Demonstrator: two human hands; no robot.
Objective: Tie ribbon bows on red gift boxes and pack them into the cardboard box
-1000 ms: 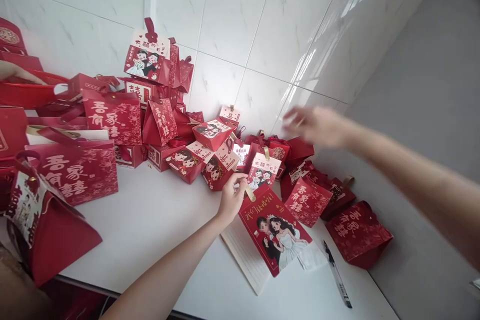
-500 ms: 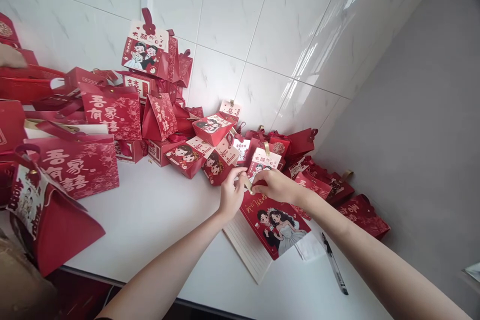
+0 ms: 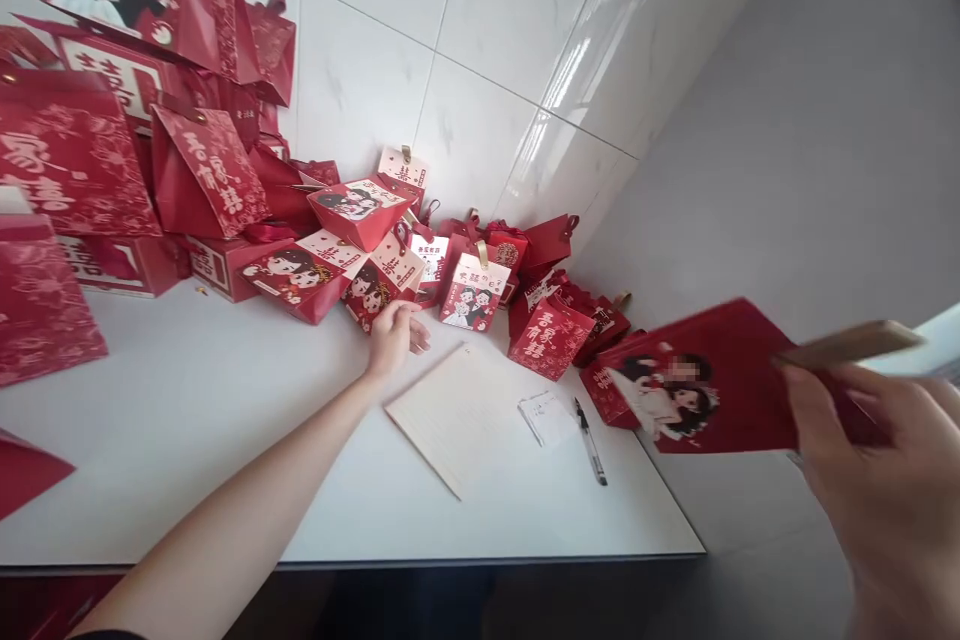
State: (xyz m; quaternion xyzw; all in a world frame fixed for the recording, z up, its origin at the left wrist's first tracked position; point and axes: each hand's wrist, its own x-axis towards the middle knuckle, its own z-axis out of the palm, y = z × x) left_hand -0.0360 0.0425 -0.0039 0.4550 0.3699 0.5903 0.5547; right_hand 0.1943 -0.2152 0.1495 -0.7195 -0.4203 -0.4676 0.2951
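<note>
My right hand (image 3: 877, 460) is raised at the right side, past the table's edge. It grips a red wedding favor box (image 3: 742, 380) by the top, near its gold strap (image 3: 855, 345). The box hangs tilted and shows a cartoon bride and groom. My left hand (image 3: 394, 338) rests over the table with loosely curled fingers and nothing visible in them. It is close to a favor box with a cartoon couple (image 3: 379, 285) and to the lined notepad (image 3: 450, 420).
Many red favor boxes are piled at the left (image 3: 210, 160) and along the tiled wall (image 3: 375, 40). A white favor box (image 3: 472, 290) stands behind the notepad. A paper slip (image 3: 547, 417) and a black pen (image 3: 591, 445) lie near the table's right end (image 3: 637, 520).
My right hand has carried the favor box from above the notepad far to the right. My left hand has let go of its strap. The view has turned right.
</note>
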